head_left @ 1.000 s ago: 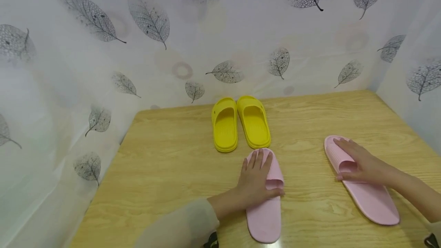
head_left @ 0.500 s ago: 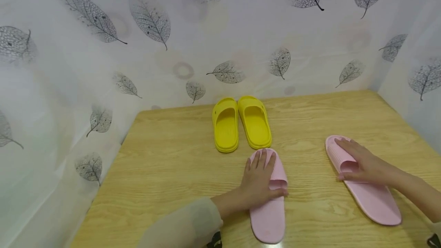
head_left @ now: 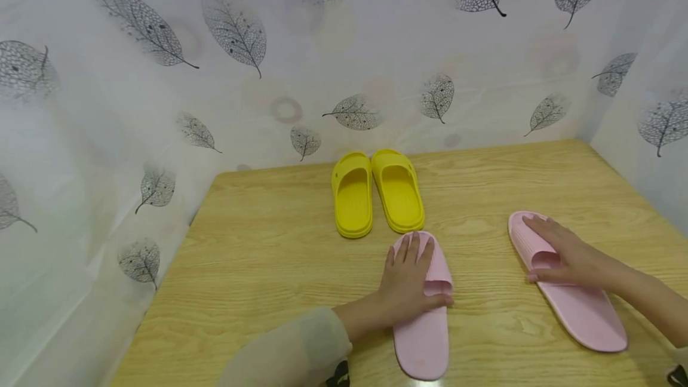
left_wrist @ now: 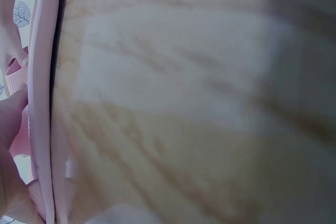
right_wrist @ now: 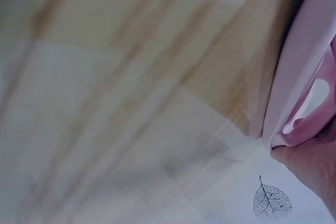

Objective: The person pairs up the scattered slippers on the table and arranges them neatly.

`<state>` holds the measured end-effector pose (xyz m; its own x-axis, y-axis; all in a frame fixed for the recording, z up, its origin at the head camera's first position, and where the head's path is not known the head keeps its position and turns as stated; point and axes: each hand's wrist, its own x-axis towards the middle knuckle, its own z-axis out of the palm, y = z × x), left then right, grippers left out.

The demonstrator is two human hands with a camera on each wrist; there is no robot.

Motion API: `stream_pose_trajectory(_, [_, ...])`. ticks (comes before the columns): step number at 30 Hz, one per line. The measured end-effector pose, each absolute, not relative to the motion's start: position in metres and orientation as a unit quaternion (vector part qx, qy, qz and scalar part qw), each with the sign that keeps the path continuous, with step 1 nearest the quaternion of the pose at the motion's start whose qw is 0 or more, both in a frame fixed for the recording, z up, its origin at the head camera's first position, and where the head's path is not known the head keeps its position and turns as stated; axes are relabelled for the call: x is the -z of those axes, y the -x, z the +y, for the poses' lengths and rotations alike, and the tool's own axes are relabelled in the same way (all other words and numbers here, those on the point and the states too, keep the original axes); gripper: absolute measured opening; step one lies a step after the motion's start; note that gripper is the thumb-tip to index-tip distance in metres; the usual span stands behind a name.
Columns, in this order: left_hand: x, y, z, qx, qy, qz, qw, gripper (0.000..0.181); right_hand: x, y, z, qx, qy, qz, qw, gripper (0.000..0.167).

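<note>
In the head view, the left hand (head_left: 403, 288) lies over the strap of one pink slipper (head_left: 421, 345), its fingers straight on the toe part and its thumb across the foot opening. Farther right, the right hand (head_left: 580, 258) rests the same way on the other pink slipper (head_left: 586, 318), which is angled with its toe to the upper left. Both slippers lie flat on the table. The left wrist view catches a slipper edge (left_wrist: 42, 93) beside the left hand (left_wrist: 10, 156); the right wrist view has the right hand (right_wrist: 315, 163) against its slipper (right_wrist: 299, 61).
Two yellow slippers (head_left: 353, 202) (head_left: 400, 199) stand side by side at the back of the wooden table (head_left: 258, 255), just beyond the left-hand pink slipper's toe. White sheeting with a leaf print (head_left: 365, 46) rises behind the table and along both sides.
The left hand and the pink slipper under it have slid slightly to the right. The right hand and its slipper look nearly unmoved, and the yellow pair stays in place.
</note>
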<state>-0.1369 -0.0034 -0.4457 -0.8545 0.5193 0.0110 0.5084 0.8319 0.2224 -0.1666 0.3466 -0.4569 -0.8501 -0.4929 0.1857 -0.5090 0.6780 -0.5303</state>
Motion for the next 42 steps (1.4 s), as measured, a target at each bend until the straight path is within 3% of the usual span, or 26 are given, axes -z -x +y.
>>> stream_pose_trajectory(23, [0.451, 0.137, 0.007, -0.084, -0.266, 0.96, -0.002, 0.108, 0.457, 0.165, 0.344, -0.294, -0.281, -0.913, 0.023, 0.104])
stream_pose_trajectory(42, [0.449, 0.137, 0.013, -0.082, -0.262, 0.962, 0.006, 0.106, 0.456, 0.166, 0.343, -0.288, -0.281, -0.915, 0.02, 0.105])
